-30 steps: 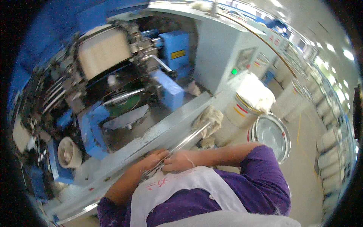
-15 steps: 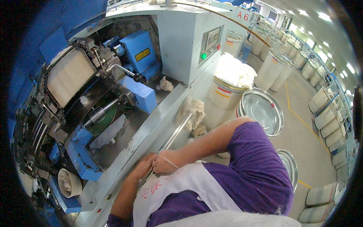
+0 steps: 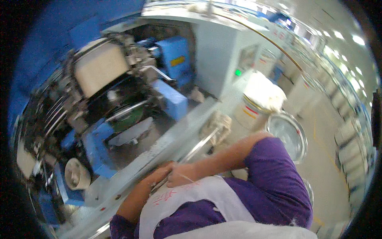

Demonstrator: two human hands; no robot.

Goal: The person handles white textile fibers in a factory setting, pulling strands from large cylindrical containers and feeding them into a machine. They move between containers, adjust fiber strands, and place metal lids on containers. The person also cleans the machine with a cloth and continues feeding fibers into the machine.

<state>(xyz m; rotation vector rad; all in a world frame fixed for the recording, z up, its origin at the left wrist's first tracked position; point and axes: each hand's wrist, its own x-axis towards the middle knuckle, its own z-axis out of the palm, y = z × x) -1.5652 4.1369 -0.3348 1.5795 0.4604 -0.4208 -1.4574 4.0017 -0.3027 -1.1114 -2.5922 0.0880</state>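
Note:
My left hand point(image 3: 161, 174) and my right hand point(image 3: 181, 175) are together in front of my white apron point(image 3: 179, 195), fingers closed and partly hidden. A thin greyish thing shows below them, too blurred to name. Whitish fibre strands cling to my right hand. Close by, a shiny metal bar point(image 3: 199, 146) runs along the machine's front; whether my hands touch it I cannot tell. A beige cloth or fibre bundle point(image 3: 217, 125) hangs at the bar's far end.
On the left stands the blue and grey machine point(image 3: 215, 59), with a pale panel point(image 3: 101, 67) and a round tub point(image 3: 76, 174). A can heaped with white fibre point(image 3: 264, 92) stands ahead, beside a can with a metallic top point(image 3: 286, 135). Rows of cans line the aisle at right.
The view has swung, so the machine and cans sit further right and lower, and the picture is blurred. My hands remain together, closed, in front of the apron.

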